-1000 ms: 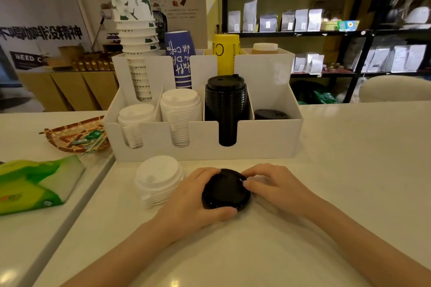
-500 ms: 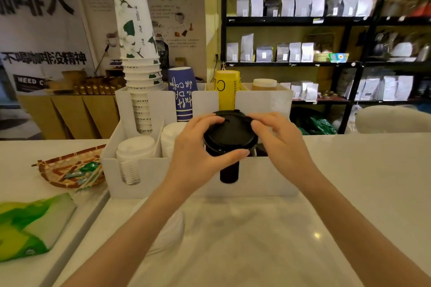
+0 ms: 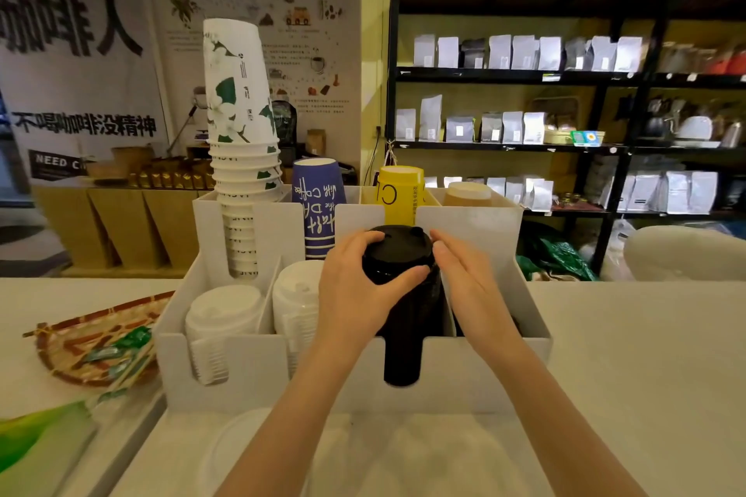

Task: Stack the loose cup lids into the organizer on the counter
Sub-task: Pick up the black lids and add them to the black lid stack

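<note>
A white organizer [image 3: 250,359] stands on the counter with lid stacks in its front slots. A black lid [image 3: 397,254] rests on top of the tall black lid stack [image 3: 403,359] in the third slot. My left hand [image 3: 355,295] grips that lid from the left, thumb across its front edge. My right hand [image 3: 464,278] lies flat against the lid's right side, fingers straight. Two white lid stacks [image 3: 222,319] fill the left slots. A loose stack of white lids [image 3: 238,452] sits on the counter under my left forearm.
Upturned paper cups stand in the organizer's back row: a tall white stack [image 3: 242,141], a blue cup [image 3: 319,206], a yellow cup [image 3: 399,194]. A woven tray [image 3: 80,347] and a green packet [image 3: 28,440] lie at the left. Shelves of bags stand behind.
Both hands lifted the black lid off the counter and carried it up onto the black stack in the organizer. My right hand's fingers have straightened against the lid's side.
</note>
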